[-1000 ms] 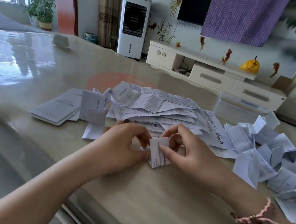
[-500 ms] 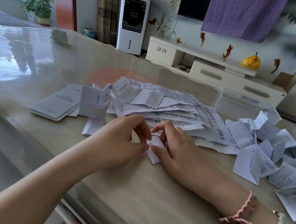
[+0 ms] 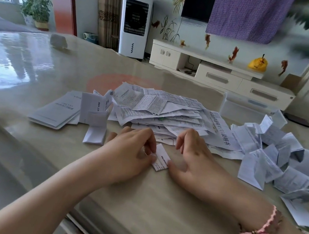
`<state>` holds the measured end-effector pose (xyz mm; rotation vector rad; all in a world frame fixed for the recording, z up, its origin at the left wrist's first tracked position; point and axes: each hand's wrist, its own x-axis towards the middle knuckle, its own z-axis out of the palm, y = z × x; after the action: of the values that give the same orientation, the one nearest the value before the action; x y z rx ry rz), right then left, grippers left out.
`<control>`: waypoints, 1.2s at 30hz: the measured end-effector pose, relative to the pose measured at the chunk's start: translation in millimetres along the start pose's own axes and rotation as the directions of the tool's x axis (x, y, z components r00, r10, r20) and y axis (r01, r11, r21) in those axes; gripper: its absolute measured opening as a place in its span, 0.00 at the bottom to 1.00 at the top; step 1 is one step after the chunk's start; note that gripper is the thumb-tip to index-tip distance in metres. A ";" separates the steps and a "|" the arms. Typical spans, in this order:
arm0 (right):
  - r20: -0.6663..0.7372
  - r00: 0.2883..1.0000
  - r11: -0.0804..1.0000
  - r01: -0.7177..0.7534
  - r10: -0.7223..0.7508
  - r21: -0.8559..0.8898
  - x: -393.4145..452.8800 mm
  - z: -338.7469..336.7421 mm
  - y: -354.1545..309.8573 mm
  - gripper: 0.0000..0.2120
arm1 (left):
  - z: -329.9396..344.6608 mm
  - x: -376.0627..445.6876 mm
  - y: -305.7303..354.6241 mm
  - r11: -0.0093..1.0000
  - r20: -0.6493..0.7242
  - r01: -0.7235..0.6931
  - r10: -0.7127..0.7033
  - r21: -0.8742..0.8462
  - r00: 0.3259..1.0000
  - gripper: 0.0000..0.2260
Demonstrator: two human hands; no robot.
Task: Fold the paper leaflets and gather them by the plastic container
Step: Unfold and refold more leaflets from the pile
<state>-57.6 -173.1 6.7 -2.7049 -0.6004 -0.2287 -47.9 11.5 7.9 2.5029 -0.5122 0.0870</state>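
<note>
A small folded leaflet (image 3: pixel 161 160) lies flat on the beige table (image 3: pixel 155 208) between my hands. My left hand (image 3: pixel 131 155) pinches its left edge with thumb and forefinger. My right hand (image 3: pixel 193 159) rests spread on the table, and its thumb touches the leaflet's right edge. Behind my hands is a loose pile of unfolded leaflets (image 3: pixel 160 111). A heap of folded leaflets (image 3: pixel 268 157) lies to the right, in front of the clear plastic container (image 3: pixel 245 111).
Flat booklets (image 3: pixel 57 109) and a few folded papers (image 3: pixel 96 128) lie left of the pile. More folded sheets (image 3: pixel 299 216) trail to the near right edge. A small white object (image 3: pixel 58 41) sits at the table's far left. The table's near edge runs diagonally under my forearms.
The leaflet was held up between both hands; now it lies flat on the table. My right hand covered it, then slid right and uncovered it.
</note>
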 end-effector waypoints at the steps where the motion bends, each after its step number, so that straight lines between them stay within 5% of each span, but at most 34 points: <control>1: 0.013 1.000 1.000 -0.020 0.020 0.001 -0.3 -1.7 3.1 0.14 | 1.2 -1.0 0.4 1.000 -0.006 -0.003 0.004 0.013 1.000 0.07; 6: 0.016 1.000 0.997 -0.003 0.001 0.071 -0.1 -2.2 5.8 0.13 | 4.9 -5.4 2.0 0.998 -0.031 -0.022 0.024 0.060 0.999 0.15; 12: -0.015 0.988 0.970 0.154 -0.154 0.189 -2.6 -13.2 6.8 0.09 | -7.0 -1.1 -4.2 0.999 0.153 0.005 0.002 -0.042 0.988 0.12; 17: 0.034 0.949 0.950 0.312 -0.313 0.012 -0.2 -16.0 9.8 0.12 | -22.1 -3.3 -11.1 0.967 0.217 0.025 0.031 -0.252 0.976 0.10; 22: -0.056 0.920 0.911 0.374 -0.388 -0.173 -0.9 -12.6 0.3 0.13 | -39.7 -8.7 -17.7 0.916 0.098 0.026 0.015 -0.399 0.995 0.04; 28: -0.363 0.898 0.955 0.289 -0.249 0.061 17.6 -5.6 -23.4 0.06 | -75.5 -16.7 -25.9 0.766 -0.142 -0.034 -0.075 -0.642 0.987 0.06; 36: -0.484 0.868 0.922 0.272 -0.112 0.274 86.8 -8.9 -65.3 0.08 | -94.5 -1.1 -68.8 0.695 -0.447 0.040 -0.504 -0.718 0.739 0.07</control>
<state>-8.9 -88.5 55.2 -2.1492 -0.6904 -0.7308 -18.1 116.5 50.0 1.6449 0.1479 0.4962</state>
